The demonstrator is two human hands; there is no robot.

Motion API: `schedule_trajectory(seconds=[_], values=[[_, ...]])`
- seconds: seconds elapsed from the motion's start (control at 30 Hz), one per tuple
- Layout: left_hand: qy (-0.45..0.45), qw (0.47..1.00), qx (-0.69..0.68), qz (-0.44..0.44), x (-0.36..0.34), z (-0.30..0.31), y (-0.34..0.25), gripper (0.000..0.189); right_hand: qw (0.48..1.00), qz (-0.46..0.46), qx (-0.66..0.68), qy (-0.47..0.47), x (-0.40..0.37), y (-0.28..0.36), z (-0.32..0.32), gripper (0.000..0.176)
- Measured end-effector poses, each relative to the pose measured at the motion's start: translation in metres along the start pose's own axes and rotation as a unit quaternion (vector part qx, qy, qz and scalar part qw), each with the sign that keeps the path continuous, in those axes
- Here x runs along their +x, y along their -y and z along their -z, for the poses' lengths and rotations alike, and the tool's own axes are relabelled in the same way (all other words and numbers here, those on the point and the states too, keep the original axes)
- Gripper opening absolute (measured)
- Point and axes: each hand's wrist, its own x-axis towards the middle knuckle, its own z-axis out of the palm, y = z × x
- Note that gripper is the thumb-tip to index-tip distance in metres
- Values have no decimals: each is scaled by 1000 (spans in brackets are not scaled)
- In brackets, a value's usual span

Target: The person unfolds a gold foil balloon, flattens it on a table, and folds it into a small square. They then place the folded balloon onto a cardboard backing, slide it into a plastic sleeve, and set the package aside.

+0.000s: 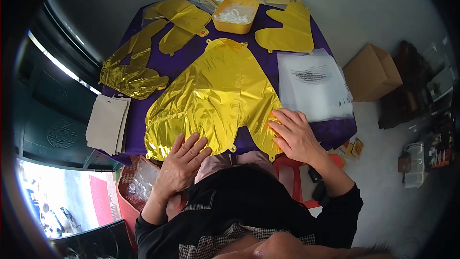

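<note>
A large flat gold foil balloon (215,88) lies creased on the purple tablecloth (261,67), its lower edge by the table's near side. My left hand (184,160) rests on the foil's lower left part, fingers stretched out and pointing up. On the lower right part lies my right hand (293,134), its fingers spread over the foil. Small tabs with holes stick out along the balloon's edge. Orange marks show on the foil beside my right fingertips.
Around the balloon lie more gold foil pieces (287,33), a yellow tub (235,28) of white strips, clear plastic bags (314,86) and grey-beige cards (106,123). A red basket (125,194) stands below left, a cardboard box (369,74) at the right.
</note>
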Motion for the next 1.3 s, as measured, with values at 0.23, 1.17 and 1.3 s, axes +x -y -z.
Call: schedule_trajectory(seconds=[0.23, 1.17, 1.3], values=[[2, 1000, 11, -17, 12, 1, 3, 50, 1000, -3, -4, 0, 1, -1, -1, 43], [2, 1000, 19, -23, 20, 6, -1, 48, 1000, -3, 2, -3, 2, -3, 0, 43], [17, 1000, 0, -25, 21, 14, -2, 54, 1000, -1, -8, -8, 2, -4, 0, 45]])
